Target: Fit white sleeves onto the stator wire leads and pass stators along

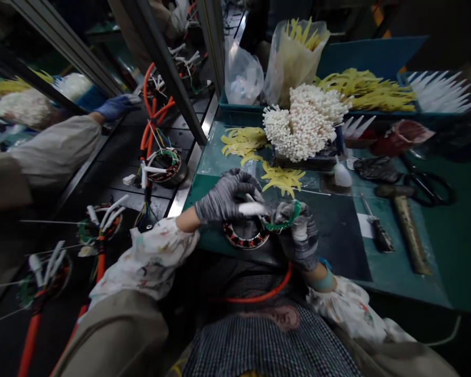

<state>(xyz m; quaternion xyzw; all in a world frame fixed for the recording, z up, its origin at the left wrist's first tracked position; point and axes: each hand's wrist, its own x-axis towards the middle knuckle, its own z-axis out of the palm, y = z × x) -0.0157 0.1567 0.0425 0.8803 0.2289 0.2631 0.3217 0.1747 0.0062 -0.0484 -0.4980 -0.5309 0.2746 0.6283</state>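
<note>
My right hand point(303, 235), in a grey glove, is closed on a curved green circuit board point(284, 222) tilted above the mat. Close to it, my left hand point(233, 196), gloved too, has its fingers curled into a pinch; what lies between them is hidden. Something white point(253, 209) shows at its thumb, either a finger cover or a sleeve. Below both hands a motor stator point(246, 242) with dark red windings rests on the green bench, partly covered by the left hand. An orange cable point(259, 298) loops across my lap from beneath the right hand.
Yellow strips point(282, 178) and a pile of white sleeves point(304, 120) lie at the back. A hammer point(408, 230), screwdriver point(379, 228) and scissors point(427, 183) are at right. Wired stators point(167, 165) sit on the line at left, where another person's blue-gloved hand point(115, 106) reaches in.
</note>
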